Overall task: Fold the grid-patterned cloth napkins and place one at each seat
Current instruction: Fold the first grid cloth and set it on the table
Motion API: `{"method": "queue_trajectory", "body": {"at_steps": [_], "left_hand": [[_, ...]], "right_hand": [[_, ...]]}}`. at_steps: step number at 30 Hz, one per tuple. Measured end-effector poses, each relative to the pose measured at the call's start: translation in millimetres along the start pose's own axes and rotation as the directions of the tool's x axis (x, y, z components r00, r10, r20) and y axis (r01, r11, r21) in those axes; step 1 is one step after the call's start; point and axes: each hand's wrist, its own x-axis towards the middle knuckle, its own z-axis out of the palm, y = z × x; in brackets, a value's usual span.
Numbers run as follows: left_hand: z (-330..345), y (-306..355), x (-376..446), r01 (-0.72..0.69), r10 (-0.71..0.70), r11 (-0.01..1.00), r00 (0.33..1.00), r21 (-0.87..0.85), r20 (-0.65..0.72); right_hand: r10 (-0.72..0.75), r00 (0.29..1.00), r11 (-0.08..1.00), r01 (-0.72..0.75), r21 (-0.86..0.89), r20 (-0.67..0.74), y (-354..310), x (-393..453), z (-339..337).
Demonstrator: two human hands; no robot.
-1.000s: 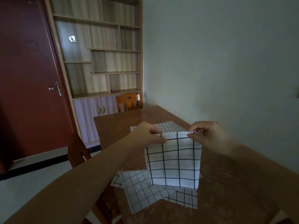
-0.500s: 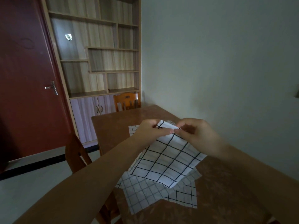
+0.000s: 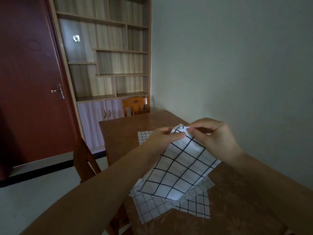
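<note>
A white napkin with a black grid [image 3: 179, 168] hangs in the air above the brown table [image 3: 122, 131]. My left hand [image 3: 162, 138] and my right hand [image 3: 213, 138] pinch its top corner together, fingertips almost touching. The cloth slopes down and left from there. Under it lie loose grid napkins [image 3: 152, 206] near the table's left edge. One more grid napkin [image 3: 144, 136] lies flat further back, partly hidden by my left hand.
A wooden chair [image 3: 135, 106] stands at the table's far end, another chair [image 3: 84, 160] at the left side. Behind are a wooden shelf unit with cabinet doors [image 3: 105, 65] and a red door [image 3: 28, 82]. A grey wall runs along the table's right.
My hands have come together at the napkin's top edge. The cloth hung square between them a second ago; now it is gathered at one corner and tilts diagonally.
</note>
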Motion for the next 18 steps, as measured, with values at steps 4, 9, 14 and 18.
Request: {"method": "queue_trajectory", "body": {"at_steps": [4,9,14,18], "left_hand": [[1.7,2.4,-4.5,0.000,0.000,0.999,1.000,-0.040,-0.012],[1.9,3.0,-6.3,0.048,-0.047,0.997,0.999,-0.064,0.019],[4.7,6.6,-12.5,0.104,-0.096,0.983,0.994,-0.154,0.059],[6.7,10.0,-13.9,0.131,-0.120,0.974,0.990,-0.184,0.073]], "right_hand": [[0.028,0.999,0.999,-0.027,0.039,-0.024,-0.5,-1.8,0.8],[0.096,0.995,0.991,-0.096,0.088,0.011,-2.2,-3.7,-4.0],[0.207,0.977,0.971,-0.210,0.110,0.042,-1.3,-2.1,-11.2],[0.258,0.960,0.960,-0.268,0.086,0.109,0.3,-3.3,-16.7]]}}
